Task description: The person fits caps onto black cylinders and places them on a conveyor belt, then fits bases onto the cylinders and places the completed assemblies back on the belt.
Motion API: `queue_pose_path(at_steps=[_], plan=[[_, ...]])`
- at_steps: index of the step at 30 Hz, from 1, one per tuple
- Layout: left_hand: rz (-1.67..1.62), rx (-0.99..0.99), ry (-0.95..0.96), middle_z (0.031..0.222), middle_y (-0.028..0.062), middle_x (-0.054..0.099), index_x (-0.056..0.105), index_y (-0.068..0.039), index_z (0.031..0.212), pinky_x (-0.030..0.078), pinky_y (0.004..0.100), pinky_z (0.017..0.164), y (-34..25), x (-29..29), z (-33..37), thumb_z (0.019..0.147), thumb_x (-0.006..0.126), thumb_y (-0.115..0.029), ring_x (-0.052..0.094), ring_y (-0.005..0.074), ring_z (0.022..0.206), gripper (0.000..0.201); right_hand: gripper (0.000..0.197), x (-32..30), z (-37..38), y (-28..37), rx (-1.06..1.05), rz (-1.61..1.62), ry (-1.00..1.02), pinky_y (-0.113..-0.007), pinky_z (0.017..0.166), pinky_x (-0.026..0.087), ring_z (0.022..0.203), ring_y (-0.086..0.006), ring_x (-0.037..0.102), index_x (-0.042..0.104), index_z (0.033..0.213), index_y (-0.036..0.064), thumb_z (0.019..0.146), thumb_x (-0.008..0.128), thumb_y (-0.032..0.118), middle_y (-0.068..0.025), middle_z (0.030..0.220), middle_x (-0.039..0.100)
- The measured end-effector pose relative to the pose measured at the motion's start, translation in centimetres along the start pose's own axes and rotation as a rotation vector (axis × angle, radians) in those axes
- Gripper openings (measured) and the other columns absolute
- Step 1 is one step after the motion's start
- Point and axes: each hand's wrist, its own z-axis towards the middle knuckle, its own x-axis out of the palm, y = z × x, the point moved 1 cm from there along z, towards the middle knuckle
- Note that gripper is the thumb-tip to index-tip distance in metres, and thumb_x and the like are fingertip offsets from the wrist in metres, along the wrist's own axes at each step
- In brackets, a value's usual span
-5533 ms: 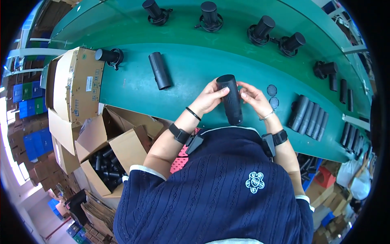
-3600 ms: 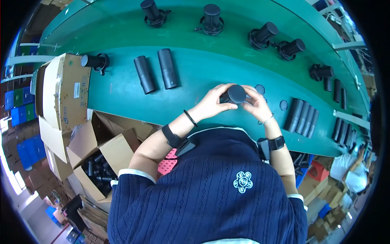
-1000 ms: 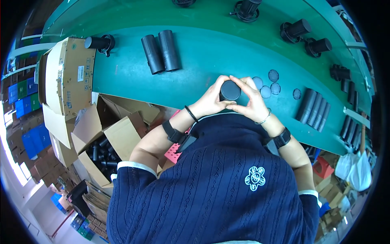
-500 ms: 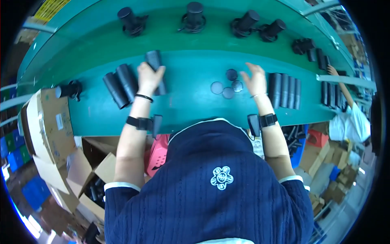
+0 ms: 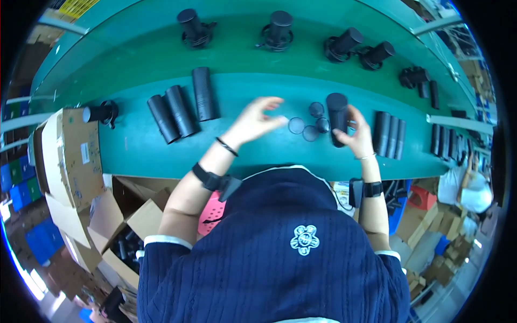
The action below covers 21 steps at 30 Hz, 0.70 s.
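My right hand (image 5: pixel 356 135) is closed round a black cylindrical tube (image 5: pixel 337 119), which I hold a little tilted over the green table. Just left of it lie several round dark discs (image 5: pixel 311 133), flat on the surface. My left hand (image 5: pixel 258 119) reaches from the left toward those discs, thumb and fingers apart and nothing between them. Farther left, three black tubes (image 5: pixel 182 110) lie side by side at a slant. Beyond my right hand rests a row of three more tubes (image 5: pixel 389 134).
Black cylinders on round stands (image 5: pixel 279 31) line the back of the table (image 5: pixel 258 156); another stand (image 5: pixel 100 113) is at the far left. Open cardboard boxes (image 5: pixel 81 161) adjoin the left edge. At the far right a co-worker (image 5: pixel 466 185) is beside more tubes (image 5: pixel 447 141).
My left hand has let go of the leftmost group's third tube and moved right toward the discs. My right hand has picked one tube out of the right-hand row. The view has shifted slightly.
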Motion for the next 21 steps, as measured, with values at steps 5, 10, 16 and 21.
queue_pose_path(at_steps=[5,10,16,21], plan=[[-0.161,0.236,0.026,0.13,0.0112,0.048,0.045,-0.012,0.136,0.041,0.0383,0.1,-2.0,2.6,-2.7,0.071,0.082,-0.026,0.048,0.0258,0.121,0.077,0.073,7.3,0.5,6.6,-0.164,0.363,0.351,-0.036,0.097,0.046,0.119,-0.0239,0.052,0.044,0.135,0.0014,0.069,0.075,0.007,-0.0117,0.128,0.052],[0.032,0.237,-0.092,0.129,0.0112,0.049,0.047,-0.009,0.133,0.043,0.0376,0.098,0.3,0.8,-6.3,0.068,0.083,-0.019,0.051,0.0263,0.118,0.075,0.044,8.6,1.7,7.7,-0.005,0.698,0.565,-0.033,0.093,0.048,0.113,-0.0183,0.055,0.052,0.129,0.0032,0.086,0.062,0.005,-0.0066,0.123,0.054],[-0.039,0.213,-0.176,0.119,0.0143,0.054,0.045,-0.004,0.126,0.045,0.0386,0.095,2.2,0.9,-8.0,0.062,0.085,-0.016,0.053,0.031,0.112,0.077,0.03,11.2,1.4,8.9,-0.01,0.782,0.626,-0.024,0.077,0.049,0.094,-0.0101,0.057,0.06,0.12,0.0038,0.092,0.06,0.013,-0.0026,0.104,0.058],[0.194,0.32,-0.195,0.123,0.0185,0.048,0.042,-0.001,0.123,0.043,0.0406,0.097,1.2,1.1,-8.4,0.062,0.085,-0.021,0.049,0.0351,0.117,0.077,0.03,11.4,1.3,8.5,-0.039,0.75,0.682,-0.024,0.08,0.047,0.096,-0.0083,0.054,0.059,0.117,0.0032,0.089,0.064,0.013,-0.0007,0.109,0.054]])
